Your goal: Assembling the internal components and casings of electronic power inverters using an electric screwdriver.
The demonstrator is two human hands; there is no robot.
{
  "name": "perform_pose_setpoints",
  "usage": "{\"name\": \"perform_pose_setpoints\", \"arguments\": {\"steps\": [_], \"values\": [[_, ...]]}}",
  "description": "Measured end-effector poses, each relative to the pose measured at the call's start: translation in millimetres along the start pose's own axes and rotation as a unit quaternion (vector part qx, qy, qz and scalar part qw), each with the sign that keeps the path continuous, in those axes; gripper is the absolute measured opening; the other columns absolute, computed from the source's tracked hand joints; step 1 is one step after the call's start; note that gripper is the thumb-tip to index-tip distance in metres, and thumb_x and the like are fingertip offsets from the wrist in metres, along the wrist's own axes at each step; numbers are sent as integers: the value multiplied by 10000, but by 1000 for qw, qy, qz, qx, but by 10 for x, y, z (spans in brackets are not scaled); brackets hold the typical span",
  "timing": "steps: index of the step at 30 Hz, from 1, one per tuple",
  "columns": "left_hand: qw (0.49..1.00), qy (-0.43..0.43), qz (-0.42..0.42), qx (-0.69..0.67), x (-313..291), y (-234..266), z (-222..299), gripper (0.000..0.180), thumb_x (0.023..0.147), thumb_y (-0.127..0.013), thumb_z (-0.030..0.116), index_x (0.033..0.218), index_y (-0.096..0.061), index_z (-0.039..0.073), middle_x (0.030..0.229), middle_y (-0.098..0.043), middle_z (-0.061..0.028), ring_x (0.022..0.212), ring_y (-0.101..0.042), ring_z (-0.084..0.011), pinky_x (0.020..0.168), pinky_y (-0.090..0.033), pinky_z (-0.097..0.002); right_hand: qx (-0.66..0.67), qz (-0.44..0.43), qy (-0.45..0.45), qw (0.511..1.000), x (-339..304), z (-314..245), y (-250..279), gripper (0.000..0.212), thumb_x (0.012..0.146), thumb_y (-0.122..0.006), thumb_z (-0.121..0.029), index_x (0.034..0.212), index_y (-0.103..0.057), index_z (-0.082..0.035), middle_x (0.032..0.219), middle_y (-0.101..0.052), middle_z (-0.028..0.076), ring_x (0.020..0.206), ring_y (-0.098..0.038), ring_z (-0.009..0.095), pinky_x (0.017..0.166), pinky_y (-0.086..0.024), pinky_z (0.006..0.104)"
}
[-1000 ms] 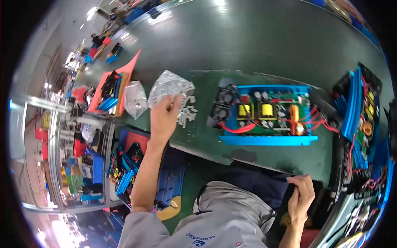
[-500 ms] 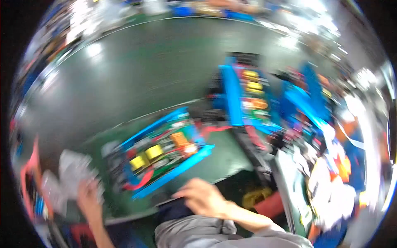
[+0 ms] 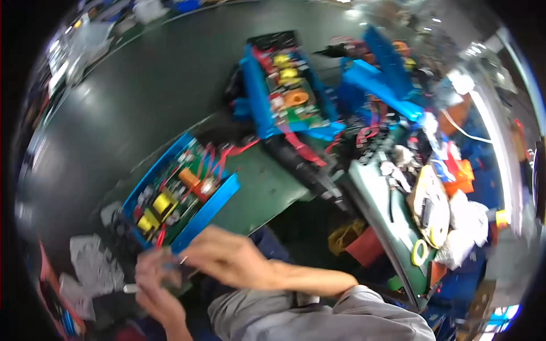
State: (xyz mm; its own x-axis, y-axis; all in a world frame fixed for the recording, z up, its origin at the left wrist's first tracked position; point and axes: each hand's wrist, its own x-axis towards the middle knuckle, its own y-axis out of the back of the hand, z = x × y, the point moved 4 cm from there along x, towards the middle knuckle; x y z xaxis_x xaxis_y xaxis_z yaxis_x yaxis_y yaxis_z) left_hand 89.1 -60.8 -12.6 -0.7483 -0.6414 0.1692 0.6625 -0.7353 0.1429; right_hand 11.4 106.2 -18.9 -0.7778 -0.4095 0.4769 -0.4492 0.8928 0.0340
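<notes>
My left hand and my right hand are close together at the near edge of the worktop, both smeared by motion. A small whitish piece sticks out beside the left fingers, which are curled. The right fingers are bent in a pinch near a thin shiny bit; what they hold is too small to make out. Just beyond the hands lies a blue open-sided case with a green circuit board, yellow coils and red wires. Crumpled clear plastic bags lie left of my left hand.
Farther off stands a second blue case with a board, and right of it more blue panels. A side table at the right carries tape rolls, plastic bags and loose parts. A red-edged bin is at the left.
The view has swung right, so the cases appear farther left. My hands, apart before, have come together near the close case; my left hand has left the plastic bags.
</notes>
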Motion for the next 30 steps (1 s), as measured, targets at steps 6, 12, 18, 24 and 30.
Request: {"name": "perform_pose_setpoints", "arguments": {"steps": [6,12,18,24,30], "values": [[970,164,-179,16,155,8,-84,596,1104,-292,363,936,-692,-45,881,-681,-139,620,-603,-162,522,-451,-293,-106,-37,-149,983,-221,261,429,193,955,-641,-6,1129,-724,-23,962,-648,117,860,-639,235,759,-504,324],[965,146,-212,-43,193,-267,57,250,972,-661,110,1112,-610,-91,1066,-704,-216,969,-731,-276,870,-618,-365,-69,-67,-211,973,-198,261,440,134,991,-602,-12,1105,-668,11,997,-640,77,888,-640,159,798,-516,287],[963,161,-209,-44,133,-269,33,278,972,-676,129,1155,-616,-71,1075,-710,-207,940,-733,-263,867,-623,-380,-82,-76,-182,977,-149,208,410,125,986,-615,-24,1093,-677,0,992,-635,86,884,-645,175,777,-513,294],[961,161,-226,-10,69,-298,-35,224,974,-687,90,1126,-645,-68,1009,-722,-145,902,-728,-196,785,-603,-298,-79,-66,-180,978,-223,265,430,140,957,-648,-16,1092,-683,-6,1000,-656,106,887,-656,212,780,-519,310],[976,-73,-100,180,201,-57,-13,162,997,-635,57,1114,-630,-54,993,-729,-135,861,-722,-175,765,-576,-268,-567,188,-12,802,-446,178,1440,291,885,-746,-76,1169,-685,-55,1141,-668,138,1053,-617,309,948,-465,422]]}}
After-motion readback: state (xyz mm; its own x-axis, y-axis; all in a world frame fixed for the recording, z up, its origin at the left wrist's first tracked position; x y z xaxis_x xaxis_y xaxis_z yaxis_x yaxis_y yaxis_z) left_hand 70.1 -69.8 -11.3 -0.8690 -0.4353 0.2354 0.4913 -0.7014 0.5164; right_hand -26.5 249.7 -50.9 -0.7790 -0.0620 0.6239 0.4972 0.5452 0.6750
